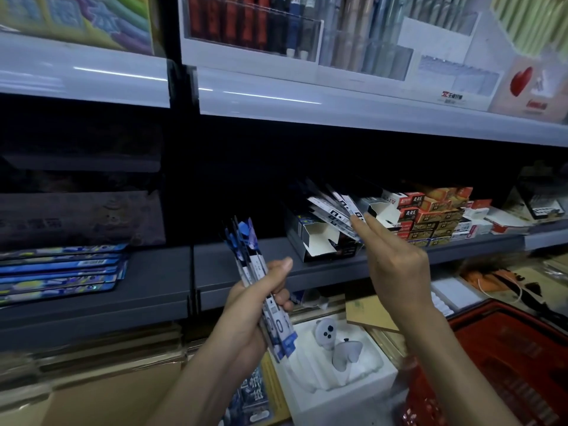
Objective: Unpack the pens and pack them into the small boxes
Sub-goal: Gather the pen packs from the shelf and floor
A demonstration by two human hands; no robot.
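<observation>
My left hand (256, 305) grips a bundle of packaged pens (261, 287) in blue-and-white sleeves, held upright below the grey shelf (246, 265). My right hand (390, 256) reaches up to the shelf, its fingertips pinched on several more packaged pens (333, 212). Those pens lean fanned out over a small dark open box (319, 244) with white flaps. A second open small box (384, 210) stands just right of it.
Red and orange small boxes (430, 216) are stacked at the right of the shelf. Flat blue packs (61, 272) lie at the left. Below sit a white foam tray (338, 364) with a grey controller, cardboard, and a red basket (507, 364).
</observation>
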